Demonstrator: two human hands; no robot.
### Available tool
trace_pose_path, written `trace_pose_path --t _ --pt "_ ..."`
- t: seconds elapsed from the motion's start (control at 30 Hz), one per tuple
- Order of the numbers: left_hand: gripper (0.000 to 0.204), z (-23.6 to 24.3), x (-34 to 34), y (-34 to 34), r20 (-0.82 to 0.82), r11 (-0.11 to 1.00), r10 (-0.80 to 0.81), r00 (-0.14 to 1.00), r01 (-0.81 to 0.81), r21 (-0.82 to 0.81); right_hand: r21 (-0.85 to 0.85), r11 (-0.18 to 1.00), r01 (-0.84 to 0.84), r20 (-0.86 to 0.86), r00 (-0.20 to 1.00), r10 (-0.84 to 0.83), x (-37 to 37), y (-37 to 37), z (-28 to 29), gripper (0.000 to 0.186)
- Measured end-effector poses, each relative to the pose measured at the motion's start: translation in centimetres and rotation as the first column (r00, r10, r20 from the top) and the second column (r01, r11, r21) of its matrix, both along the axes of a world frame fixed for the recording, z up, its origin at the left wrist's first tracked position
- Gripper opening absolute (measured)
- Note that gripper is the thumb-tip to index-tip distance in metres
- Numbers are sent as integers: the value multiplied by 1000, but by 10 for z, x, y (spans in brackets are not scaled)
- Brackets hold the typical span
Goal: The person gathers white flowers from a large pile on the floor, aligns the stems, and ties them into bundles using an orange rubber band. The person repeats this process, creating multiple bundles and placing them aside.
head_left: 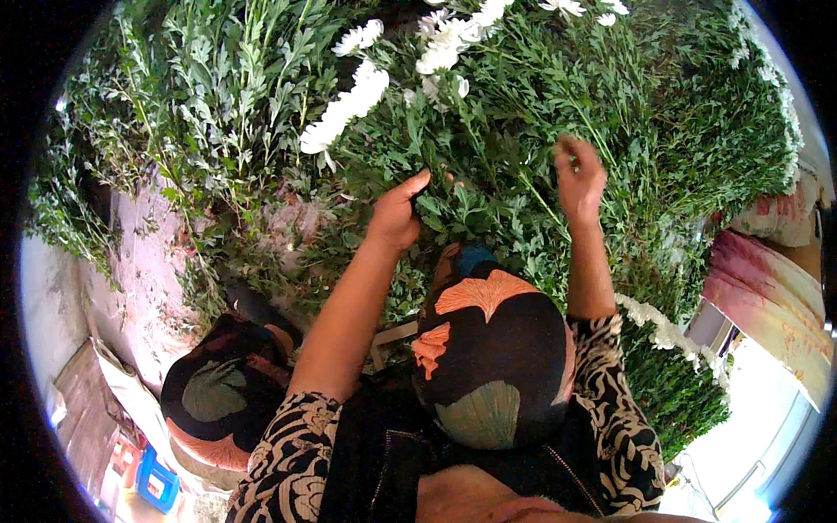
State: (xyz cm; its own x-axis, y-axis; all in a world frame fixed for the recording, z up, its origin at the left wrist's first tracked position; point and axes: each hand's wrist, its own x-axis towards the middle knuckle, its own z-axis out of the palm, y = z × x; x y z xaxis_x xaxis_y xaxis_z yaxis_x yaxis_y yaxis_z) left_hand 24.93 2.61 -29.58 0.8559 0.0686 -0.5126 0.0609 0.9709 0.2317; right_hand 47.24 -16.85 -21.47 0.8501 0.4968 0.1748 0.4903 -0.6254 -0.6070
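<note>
My left hand (398,216) is wrapped round a leafy bunch of white chrysanthemums (449,202) just beyond my knee. The thumb lies on the near side, and fingertips peek out among the leaves. Leaves hide the stems inside the grip. White blooms (344,109) stretch in a row beyond that hand. Raised over the greenery to the right, my right hand (581,179) has loosely curled fingers with a gap between them. Nothing shows in it, though its fingers are slightly blurred.
Leafy stems (235,78) are heaped at the far left, more (697,113) at the right. Another white-flowered bunch (671,336) lies by my right elbow. My patterned knees (493,349) rise before me. A blue plastic item (157,481) stands lower left; a colourful cloth (767,292) hangs right.
</note>
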Motion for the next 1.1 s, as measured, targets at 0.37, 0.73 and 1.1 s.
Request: trace_pose_path --t 0.37,0.73,1.1 --pt "41 1 3 2 -33 1000 -21 999 21 5 -180 983 44 296 955 12 66 -6 8 40" --pt "35 7 8 2 -24 999 -5 1000 4 -32 -273 945 -178 -316 945 87 -15 13 84 35" --pt "39 2 3 3 -104 996 43 994 -50 -68 230 971 64 -578 812 84 10 6 22 17"
